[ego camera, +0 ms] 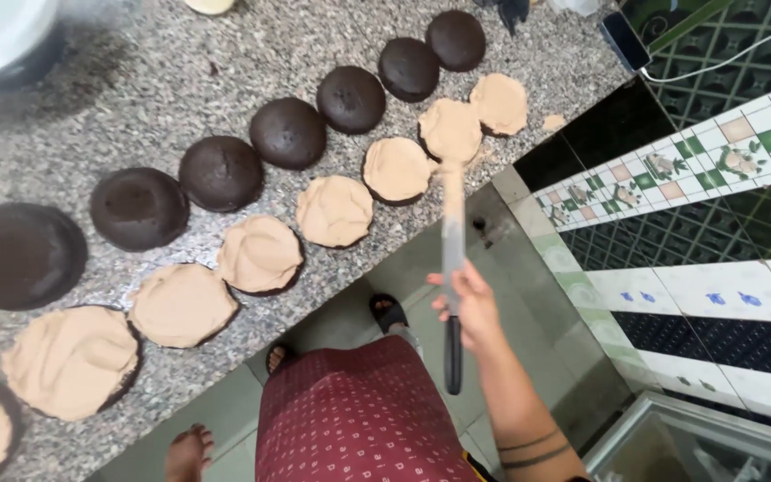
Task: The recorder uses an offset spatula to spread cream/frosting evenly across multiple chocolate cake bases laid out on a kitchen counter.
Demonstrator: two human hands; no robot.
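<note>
Spreading tan cream over round dark cakes is the work shown here, seen from above. The right hand has its fingers closed around a long spatula with a black handle, held near the middle where blade meets handle. The blade points away from the body, its cream-smeared tip touching the edge of a frosted cake near the far end of the row. The left hand is out of view.

On the speckled grey stone bench two diagonal rows run side by side: a far row of bare dark cakes and a near row of cakes already covered in cream.

To do this well, the blade would likely need to lie nearly flat on the cream, drawn in light strokes from the centre outward. The grip looks loose and far from the tip; sliding closer might give steadier control.
</note>
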